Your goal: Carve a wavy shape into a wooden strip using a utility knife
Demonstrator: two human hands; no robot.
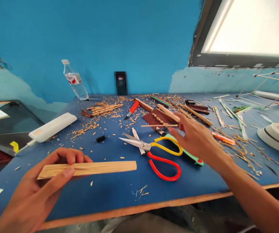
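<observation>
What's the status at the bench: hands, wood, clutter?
Left hand grips flat wood strip. Right hand pinches thin stick. Scissors and shavings lie between.

Pale wood, matt blue tabletop

The slat (88, 169) and thin stick (158, 125) are bare, matt wood; the scissors (154, 152) have shiny metal blades and glossy plastic handles; the bottle (75, 81) is clear plastic; the table (110, 194) looks smooth.

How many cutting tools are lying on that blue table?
3 that I can tell: scissors with yellow and red handles in the middle, a red-handled utility knife farther back, and a green-handled knife partly under the right hand. Scraps may hide others.
</observation>
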